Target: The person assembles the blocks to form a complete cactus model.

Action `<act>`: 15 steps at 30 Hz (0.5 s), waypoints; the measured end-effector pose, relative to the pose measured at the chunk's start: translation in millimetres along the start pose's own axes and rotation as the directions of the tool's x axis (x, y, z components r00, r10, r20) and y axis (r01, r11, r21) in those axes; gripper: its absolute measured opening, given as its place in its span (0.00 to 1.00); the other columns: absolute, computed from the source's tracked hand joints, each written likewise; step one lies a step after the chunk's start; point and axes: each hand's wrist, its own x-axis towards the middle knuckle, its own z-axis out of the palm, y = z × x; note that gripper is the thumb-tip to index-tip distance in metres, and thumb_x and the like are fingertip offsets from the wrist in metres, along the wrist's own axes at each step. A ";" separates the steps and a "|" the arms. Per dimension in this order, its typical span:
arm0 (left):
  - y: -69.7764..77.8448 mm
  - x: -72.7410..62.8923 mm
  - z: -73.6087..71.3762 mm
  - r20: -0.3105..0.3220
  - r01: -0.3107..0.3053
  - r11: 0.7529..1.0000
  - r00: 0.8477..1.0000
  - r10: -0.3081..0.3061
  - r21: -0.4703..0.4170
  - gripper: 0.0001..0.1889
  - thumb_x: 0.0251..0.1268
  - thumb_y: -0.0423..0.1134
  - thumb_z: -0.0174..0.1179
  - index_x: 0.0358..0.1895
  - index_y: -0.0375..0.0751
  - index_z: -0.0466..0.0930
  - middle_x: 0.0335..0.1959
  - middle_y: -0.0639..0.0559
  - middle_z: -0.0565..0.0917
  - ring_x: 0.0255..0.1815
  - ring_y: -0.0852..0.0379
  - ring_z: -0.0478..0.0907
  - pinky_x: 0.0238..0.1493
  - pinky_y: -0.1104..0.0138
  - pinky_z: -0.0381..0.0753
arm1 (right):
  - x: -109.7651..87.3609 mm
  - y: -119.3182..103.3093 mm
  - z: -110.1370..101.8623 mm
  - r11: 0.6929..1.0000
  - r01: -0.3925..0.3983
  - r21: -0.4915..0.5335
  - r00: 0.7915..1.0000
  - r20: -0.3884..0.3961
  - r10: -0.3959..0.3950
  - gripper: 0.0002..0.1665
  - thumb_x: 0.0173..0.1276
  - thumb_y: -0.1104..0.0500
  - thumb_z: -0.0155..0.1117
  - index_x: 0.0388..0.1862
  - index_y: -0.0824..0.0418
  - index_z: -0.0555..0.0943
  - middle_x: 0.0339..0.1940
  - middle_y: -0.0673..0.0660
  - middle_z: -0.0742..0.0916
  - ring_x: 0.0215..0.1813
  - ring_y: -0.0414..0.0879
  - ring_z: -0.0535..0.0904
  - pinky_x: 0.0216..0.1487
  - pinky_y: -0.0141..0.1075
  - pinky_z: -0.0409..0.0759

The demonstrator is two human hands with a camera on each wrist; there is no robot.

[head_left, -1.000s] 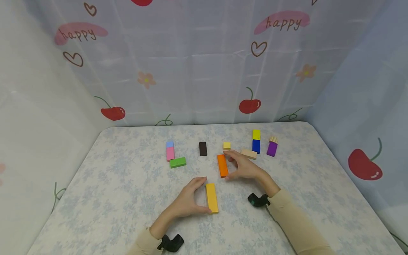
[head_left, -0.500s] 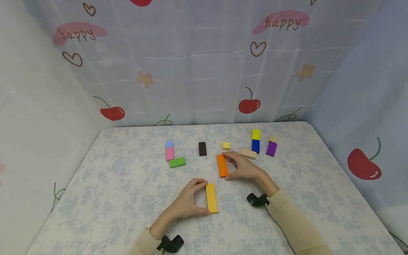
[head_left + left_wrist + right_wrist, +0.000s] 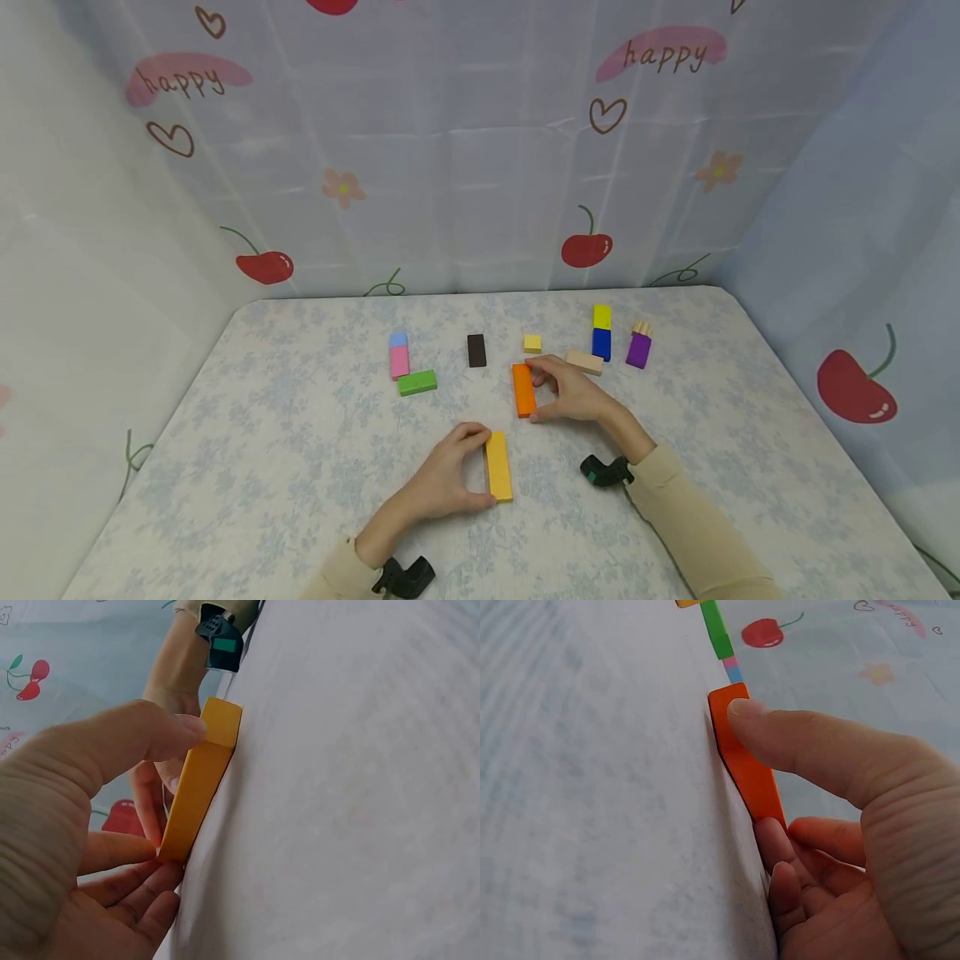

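My left hand (image 3: 442, 477) pinches a long yellow block (image 3: 498, 467) lengthwise, thumb at its near end and fingertips at its far end. The left wrist view shows the thumb on one end of that yellow block (image 3: 199, 787), which lies on the cloth. Farther up, my right hand (image 3: 573, 393) holds an orange block (image 3: 524, 391) the same way. In the right wrist view the thumb presses the near end of the orange block (image 3: 754, 769), with fingers at the other end. Both blocks lie flat, apart from each other.
Behind lie a dark brown block (image 3: 477, 351), a small pale yellow block (image 3: 532, 343) and a beige block (image 3: 585, 362). At left are green (image 3: 417, 382), pink (image 3: 399, 362) and light blue (image 3: 398, 339) blocks; at right, blue (image 3: 602, 343), bright yellow (image 3: 602, 317) and purple (image 3: 639, 350) pieces.
My left fingertips have closed in on the far end of the yellow block. The right fingertips have drawn slightly back onto the orange block's far end. Both blocks stay nearly in place.
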 end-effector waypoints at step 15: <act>13.7 -3.9 11.2 0.045 -0.015 1.000 0.999 0.015 0.006 0.43 0.44 0.45 0.77 0.66 0.31 0.71 0.64 0.50 0.71 0.62 0.54 0.72 0.65 0.59 0.74 | -2.5 -14.7 15.9 1.000 0.003 0.015 0.999 0.032 -0.004 0.52 0.48 0.52 0.82 0.71 0.63 0.68 0.57 0.55 0.79 0.47 0.45 0.77 0.49 0.34 0.79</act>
